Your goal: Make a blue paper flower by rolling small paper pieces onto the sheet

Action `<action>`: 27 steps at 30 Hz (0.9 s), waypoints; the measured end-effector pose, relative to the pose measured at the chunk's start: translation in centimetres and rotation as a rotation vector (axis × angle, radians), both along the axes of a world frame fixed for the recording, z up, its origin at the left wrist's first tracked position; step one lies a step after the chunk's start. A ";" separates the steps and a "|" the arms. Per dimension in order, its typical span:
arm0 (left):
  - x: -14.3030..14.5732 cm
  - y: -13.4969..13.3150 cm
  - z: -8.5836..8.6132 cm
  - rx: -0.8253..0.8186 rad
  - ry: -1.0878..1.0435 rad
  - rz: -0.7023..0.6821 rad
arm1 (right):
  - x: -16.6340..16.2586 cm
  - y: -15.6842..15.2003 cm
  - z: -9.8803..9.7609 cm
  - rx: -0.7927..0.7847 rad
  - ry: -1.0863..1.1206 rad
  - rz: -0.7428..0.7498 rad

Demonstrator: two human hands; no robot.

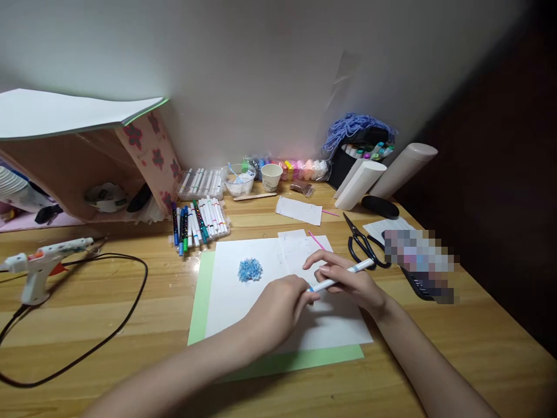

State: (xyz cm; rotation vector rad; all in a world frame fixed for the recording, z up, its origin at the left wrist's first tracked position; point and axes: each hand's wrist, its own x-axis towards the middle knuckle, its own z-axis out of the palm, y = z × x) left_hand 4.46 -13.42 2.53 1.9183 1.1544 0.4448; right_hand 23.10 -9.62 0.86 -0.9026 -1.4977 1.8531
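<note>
Over the white paper (226,313) a white marker (322,285) with blue bands lies slanted between my two hands. My left hand (281,299) is closed around its left end, with the fingertips partly hidden behind the hand. My right hand (359,287) grips the marker's barrel between thumb and fingers, its index finger raised and curved. To the left of my hands, a round dotted patch of blue (250,270) shows on the sheet. Beneath the white paper lies a green sheet (201,290). A smaller speckled paper piece (292,247) rests on top, beyond my fingers.
Black-handled scissors (363,241) lie right of the paper, near a blurred phone-like object (420,264). A glue gun (46,264) with a looping black cord sits at left. Several markers (200,220), a paper cup (271,177) and a white roll (363,183) stand farther back.
</note>
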 end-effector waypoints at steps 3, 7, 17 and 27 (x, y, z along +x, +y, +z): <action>-0.2 0.8 2.3 -0.358 -0.121 -0.106 | 0.3 -0.5 0.3 0.042 0.071 0.026; -1.5 1.2 4.6 -0.673 -0.279 -0.176 | 2.4 -0.7 1.2 0.194 0.159 -0.180; -2.5 10.6 -0.8 0.184 0.238 0.196 | 3.6 0.6 1.2 0.169 0.241 -0.555; -1.3 14.6 -3.4 0.147 0.412 0.194 | 2.8 1.3 -1.8 0.137 0.167 -0.480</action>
